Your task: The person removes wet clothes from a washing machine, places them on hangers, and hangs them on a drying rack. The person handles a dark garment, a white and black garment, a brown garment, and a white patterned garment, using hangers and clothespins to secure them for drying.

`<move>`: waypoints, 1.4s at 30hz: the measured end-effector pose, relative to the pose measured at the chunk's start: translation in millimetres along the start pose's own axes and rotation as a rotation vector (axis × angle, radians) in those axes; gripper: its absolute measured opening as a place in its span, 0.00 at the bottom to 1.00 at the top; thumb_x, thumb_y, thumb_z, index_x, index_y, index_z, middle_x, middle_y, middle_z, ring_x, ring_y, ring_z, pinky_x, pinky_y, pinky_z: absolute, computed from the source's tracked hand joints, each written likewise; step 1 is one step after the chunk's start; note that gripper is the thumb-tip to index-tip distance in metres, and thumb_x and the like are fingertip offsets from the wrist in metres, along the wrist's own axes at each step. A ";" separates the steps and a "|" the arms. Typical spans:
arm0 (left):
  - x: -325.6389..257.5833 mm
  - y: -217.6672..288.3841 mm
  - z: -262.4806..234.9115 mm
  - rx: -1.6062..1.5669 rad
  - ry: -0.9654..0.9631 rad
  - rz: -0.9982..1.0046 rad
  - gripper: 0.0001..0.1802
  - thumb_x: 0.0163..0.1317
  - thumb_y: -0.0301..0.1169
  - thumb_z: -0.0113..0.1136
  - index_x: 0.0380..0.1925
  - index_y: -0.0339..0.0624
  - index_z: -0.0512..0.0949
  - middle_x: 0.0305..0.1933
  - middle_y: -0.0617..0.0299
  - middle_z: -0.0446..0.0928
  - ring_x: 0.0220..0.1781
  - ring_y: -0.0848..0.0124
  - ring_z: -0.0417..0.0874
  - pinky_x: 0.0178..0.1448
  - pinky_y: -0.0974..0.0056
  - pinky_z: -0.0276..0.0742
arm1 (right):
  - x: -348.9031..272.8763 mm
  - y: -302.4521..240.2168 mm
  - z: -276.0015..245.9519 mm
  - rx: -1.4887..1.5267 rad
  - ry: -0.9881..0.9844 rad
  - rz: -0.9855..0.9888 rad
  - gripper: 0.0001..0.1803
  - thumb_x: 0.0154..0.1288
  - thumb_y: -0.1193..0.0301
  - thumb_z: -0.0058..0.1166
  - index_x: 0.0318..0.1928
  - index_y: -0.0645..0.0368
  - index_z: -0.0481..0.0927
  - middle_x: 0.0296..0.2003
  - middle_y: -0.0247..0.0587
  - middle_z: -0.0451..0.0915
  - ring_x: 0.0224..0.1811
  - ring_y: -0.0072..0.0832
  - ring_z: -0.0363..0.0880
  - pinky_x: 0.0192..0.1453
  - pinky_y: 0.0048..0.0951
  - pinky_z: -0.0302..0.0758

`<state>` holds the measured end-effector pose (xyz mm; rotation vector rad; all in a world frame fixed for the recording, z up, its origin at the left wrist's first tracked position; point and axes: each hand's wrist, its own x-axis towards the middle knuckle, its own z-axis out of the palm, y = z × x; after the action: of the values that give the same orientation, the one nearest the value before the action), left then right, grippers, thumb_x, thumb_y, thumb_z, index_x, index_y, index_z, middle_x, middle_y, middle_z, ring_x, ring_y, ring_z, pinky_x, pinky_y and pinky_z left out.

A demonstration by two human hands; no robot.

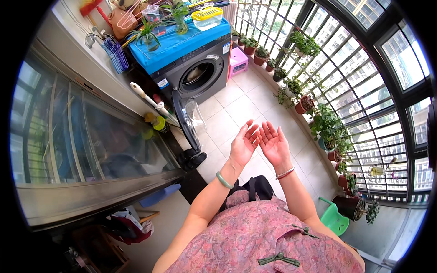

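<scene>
My left hand [243,143] and my right hand [273,143] are raised side by side in front of me, palms up, fingers spread, nothing in either. A green bangle sits on my left wrist and a thin bracelet on my right. Beyond the hands stands a dark grey front-loading washing machine [198,73] with its round door [185,119] swung open toward me. A blue cloth [182,41] covers the machine's top, with potted plants and a yellow-lidded box [207,17] on it.
A sliding glass door [86,136] runs along my left. Potted plants [318,118] line the barred window on the right. A pink stool [237,61] stands beside the machine, a green plastic chair [334,219] at lower right, black slippers [193,159] on the tiled floor.
</scene>
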<state>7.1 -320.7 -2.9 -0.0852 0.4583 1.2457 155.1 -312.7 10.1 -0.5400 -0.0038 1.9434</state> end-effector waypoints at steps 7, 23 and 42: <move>70.2 37.2 -1.7 -0.133 0.064 0.191 0.17 0.75 0.42 0.46 0.57 0.50 0.73 0.50 0.65 0.80 0.46 0.74 0.81 0.50 0.66 0.79 | 109.9 -23.6 13.6 -0.061 -0.002 0.231 0.25 0.78 0.55 0.39 0.61 0.62 0.72 0.61 0.45 0.75 0.62 0.38 0.72 0.68 0.39 0.68; 231.5 19.0 -46.7 -0.576 0.343 0.766 0.22 0.76 0.44 0.42 0.65 0.51 0.67 0.64 0.64 0.71 0.61 0.74 0.71 0.69 0.62 0.66 | 350.2 -54.7 -3.9 -0.661 0.098 0.845 0.25 0.76 0.58 0.44 0.64 0.61 0.70 0.65 0.44 0.71 0.67 0.38 0.69 0.70 0.40 0.66; 444.9 194.8 -262.4 -0.679 0.124 1.186 0.34 0.74 0.52 0.43 0.74 0.49 0.56 0.76 0.57 0.57 0.78 0.63 0.52 0.78 0.56 0.45 | 679.2 112.7 -112.7 -0.948 -0.122 0.689 0.21 0.75 0.55 0.44 0.62 0.49 0.72 0.65 0.36 0.70 0.69 0.38 0.65 0.71 0.43 0.64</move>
<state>-141.7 59.7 -374.2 -0.5238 0.1348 2.5426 -124.4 202.6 -368.1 -1.1390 -0.9669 2.5865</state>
